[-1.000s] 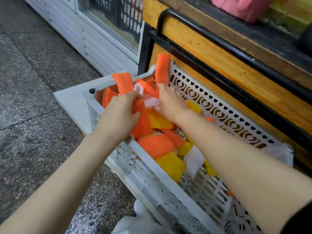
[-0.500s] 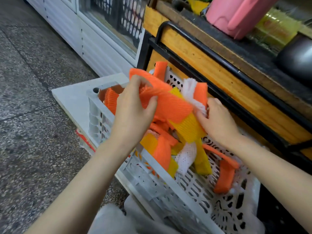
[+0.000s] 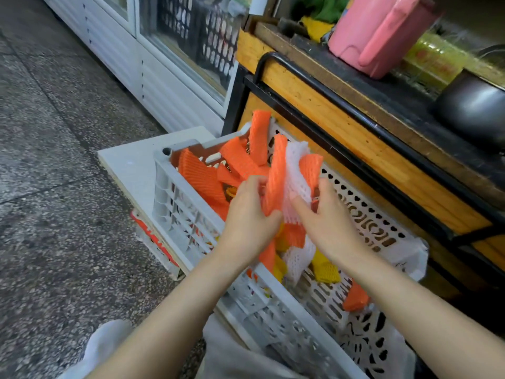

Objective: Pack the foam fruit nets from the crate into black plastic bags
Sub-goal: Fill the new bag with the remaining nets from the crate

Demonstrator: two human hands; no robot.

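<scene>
Orange and white foam: a bundle (image 3: 276, 173) of nets, caught between your two hands above the crate (image 3: 175, 198).

- Left hand (image 3: 248, 214): fingers curled round the orange strip, from the left.
- Right hand (image 3: 325, 222): pinching the white mesh, from the right.
- Both are clenched on the bundle, and neither is free.

Bundle's long axis: near upright. The tops fan up and away from you, and the tails hang below your hands into the crate. Your hands sit close together at its waist.

Loose nets (image 3: 202, 176) remain in the crate. There is an orange heap at the far end, ahead and left, so your left hand is nearer to it. Yellow and white pieces lie under your right wrist.

The crate stands just beside the bench (image 3: 355, 127), to your right.

No bag in view, so you cannot tell which way the bundle must travel.

Judgement:
- This is the gathering step, and the packing is well short of done.
- The next move likely needs one hand to take the whole bundle while the other opens a bag. Your left hand's wrap looks the surer hold.
- Risk: the hanging tails may slip out or catch on the crate rim.
</scene>
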